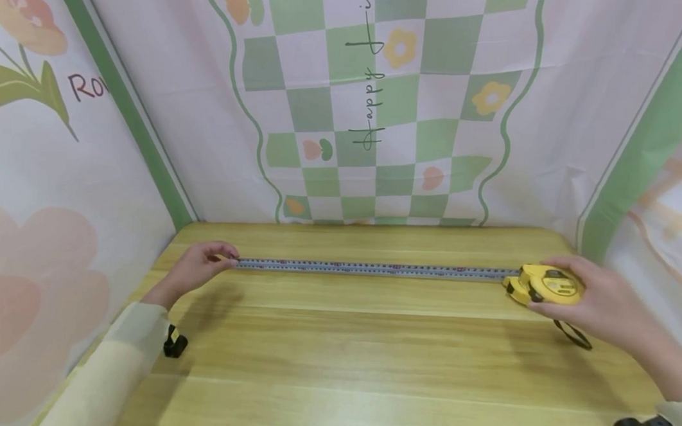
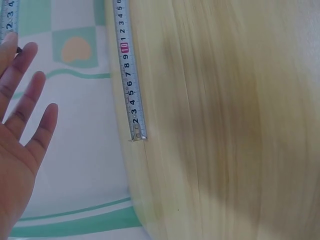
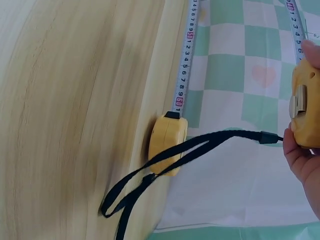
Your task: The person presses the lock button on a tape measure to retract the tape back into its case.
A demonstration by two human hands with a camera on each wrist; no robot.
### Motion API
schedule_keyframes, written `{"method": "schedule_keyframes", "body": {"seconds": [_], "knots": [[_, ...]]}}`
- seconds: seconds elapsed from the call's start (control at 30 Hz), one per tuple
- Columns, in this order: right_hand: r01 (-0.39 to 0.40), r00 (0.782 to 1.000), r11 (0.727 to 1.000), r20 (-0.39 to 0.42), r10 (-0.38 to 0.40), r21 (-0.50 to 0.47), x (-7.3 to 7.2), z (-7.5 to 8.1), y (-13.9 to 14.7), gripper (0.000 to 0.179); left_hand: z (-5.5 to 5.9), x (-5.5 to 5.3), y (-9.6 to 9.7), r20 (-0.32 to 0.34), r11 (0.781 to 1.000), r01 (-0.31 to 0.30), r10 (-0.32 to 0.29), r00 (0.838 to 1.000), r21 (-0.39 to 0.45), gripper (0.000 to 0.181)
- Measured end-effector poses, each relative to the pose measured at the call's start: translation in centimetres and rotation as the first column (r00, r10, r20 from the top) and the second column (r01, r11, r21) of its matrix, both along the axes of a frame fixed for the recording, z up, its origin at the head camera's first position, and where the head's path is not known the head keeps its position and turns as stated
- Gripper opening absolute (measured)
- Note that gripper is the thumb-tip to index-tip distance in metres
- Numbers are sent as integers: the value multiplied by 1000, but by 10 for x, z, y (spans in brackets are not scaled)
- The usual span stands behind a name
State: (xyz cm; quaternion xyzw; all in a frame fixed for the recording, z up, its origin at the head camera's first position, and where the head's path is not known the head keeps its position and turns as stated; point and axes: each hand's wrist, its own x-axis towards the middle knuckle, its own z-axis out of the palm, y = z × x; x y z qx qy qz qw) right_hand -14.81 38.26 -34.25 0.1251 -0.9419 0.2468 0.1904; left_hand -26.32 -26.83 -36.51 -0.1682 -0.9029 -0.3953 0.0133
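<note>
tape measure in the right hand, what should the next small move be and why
I'd probably lower the held tape measure, level, onto the table beside the other tape measure, which already lies there extended. The left hand pinches the held blade near its end and the right hand grips the case, so it hangs stretched above the table.

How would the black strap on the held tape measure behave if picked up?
The black strap would probably flop, since it bends into a slack loop. It looks light, being a narrow band. Pulling it might tug the yellow tape measure in the right hand, since its thin cord leads there.
</note>
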Motion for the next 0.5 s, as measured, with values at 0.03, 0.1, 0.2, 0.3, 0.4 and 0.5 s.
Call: {"method": "schedule_keyframes", "body": {"seconds": [0.03,0.1,0.2,0.3,0.4,0.5], "knots": [[2,1000,1000,10,-2,-11,0,0,-1,74,0,0,0,0,1000,2,-2,1000,0,15],[7,999,999,40,-5,-40,1,0,-2,73,0,0,1,0,1000,1,-1,1000,7,14],[23,996,996,89,-16,-82,2,-1,-4,74,0,0,1,-5,1000,5,-5,1000,13,13],[44,991,993,129,-30,-107,2,-2,-4,75,0,0,1,-7,1000,9,-9,1000,23,13],[58,987,992,154,-40,-115,3,-1,-5,75,0,0,1,-6,999,12,-12,1000,34,14],[59,984,990,176,-36,-125,3,-1,-5,76,-1,0,0,-18,999,26,-25,1000,44,14]]}}
